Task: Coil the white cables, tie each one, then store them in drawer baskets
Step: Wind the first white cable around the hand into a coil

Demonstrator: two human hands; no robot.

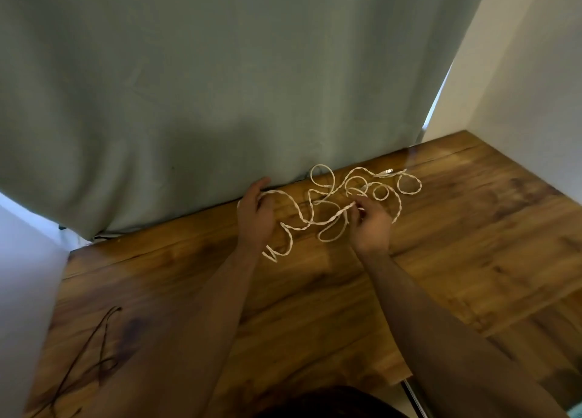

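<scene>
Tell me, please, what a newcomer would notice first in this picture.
A tangled white cable sprawls on the wooden table near the grey curtain. Both hands grip it: the left hand at its left end, the right hand in the middle. A dark cord lies at the near left.

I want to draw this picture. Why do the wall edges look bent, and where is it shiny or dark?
Head view: the wide lens bends the edges; glare shines on the wooden table near the curtain; a soft shadow falls on the curtain above the left hand; the white cable stays sharp, and the dark cord looks blurry.
</scene>
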